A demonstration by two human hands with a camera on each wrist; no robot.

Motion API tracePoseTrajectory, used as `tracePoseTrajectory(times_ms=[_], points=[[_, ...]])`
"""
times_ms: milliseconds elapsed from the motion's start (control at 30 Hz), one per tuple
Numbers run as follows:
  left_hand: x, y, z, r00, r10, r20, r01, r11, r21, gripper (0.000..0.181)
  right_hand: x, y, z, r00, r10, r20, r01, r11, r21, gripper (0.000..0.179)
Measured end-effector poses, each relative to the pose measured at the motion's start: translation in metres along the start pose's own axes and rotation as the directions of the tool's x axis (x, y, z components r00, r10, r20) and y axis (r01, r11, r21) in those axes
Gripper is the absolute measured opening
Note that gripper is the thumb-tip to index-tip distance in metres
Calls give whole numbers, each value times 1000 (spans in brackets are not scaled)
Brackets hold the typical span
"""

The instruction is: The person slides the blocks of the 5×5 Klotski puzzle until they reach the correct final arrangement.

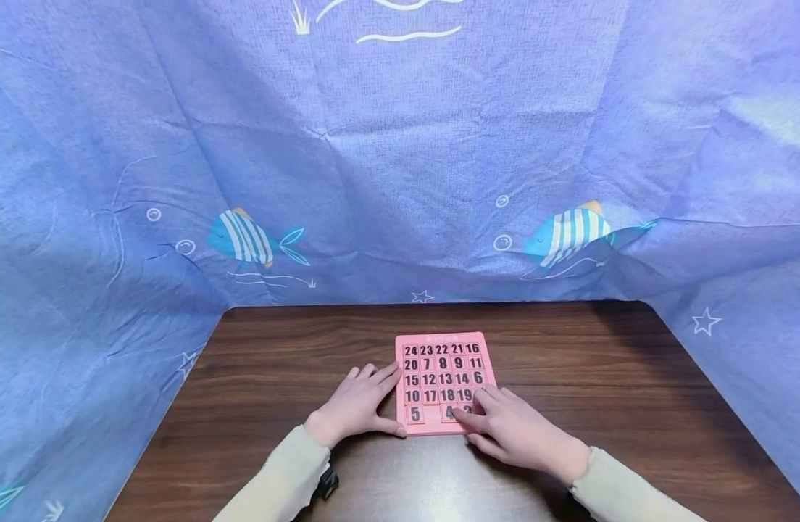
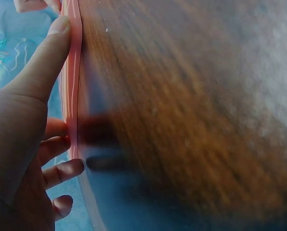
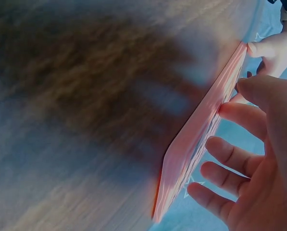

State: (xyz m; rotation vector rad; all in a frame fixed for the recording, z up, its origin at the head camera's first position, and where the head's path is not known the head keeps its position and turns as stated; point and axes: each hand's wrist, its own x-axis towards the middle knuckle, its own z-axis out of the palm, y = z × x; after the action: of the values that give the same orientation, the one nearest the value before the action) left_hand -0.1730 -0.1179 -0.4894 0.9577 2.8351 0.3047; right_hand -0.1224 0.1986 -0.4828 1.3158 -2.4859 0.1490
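Observation:
A pink sliding number puzzle [image 1: 432, 428] lies flat on the table, with black-numbered tiles in rows. In its nearest row a gap shows between the 5 tile [image 1: 414, 414] and the 4 tile [image 1: 448, 412]. My left hand [image 1: 357, 406] rests along the puzzle's left edge, thumb at the near left corner and fingers spread farther up. From the right, my right hand [image 1: 514, 431] reaches over the near right corner, its index fingertip at the 4 tile. That hand partly covers tiles at the right end of the two nearest rows. In the right wrist view its fingers look extended and loosely spread.
The dark wood-grain table [image 1: 276, 348] extends around the puzzle. A blue cloth [image 1: 400, 181] with fish prints hangs behind it and at both sides. A small black object [image 1: 327, 482] shows at the left sleeve's cuff.

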Motion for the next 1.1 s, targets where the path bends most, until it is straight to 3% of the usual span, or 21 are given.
tracePoseTrajectory(times_ms=[667, 1100], points=[[-1, 0, 0, 1000, 11, -15, -11, 1000, 22, 109, 20, -15, 9, 1000, -25, -2, 25, 998, -50, 40], [0, -2, 1, 1000, 11, -5, -11, 1000, 13, 110, -13, 11, -1, 999, 5, -42, -5, 1000, 3, 41]])
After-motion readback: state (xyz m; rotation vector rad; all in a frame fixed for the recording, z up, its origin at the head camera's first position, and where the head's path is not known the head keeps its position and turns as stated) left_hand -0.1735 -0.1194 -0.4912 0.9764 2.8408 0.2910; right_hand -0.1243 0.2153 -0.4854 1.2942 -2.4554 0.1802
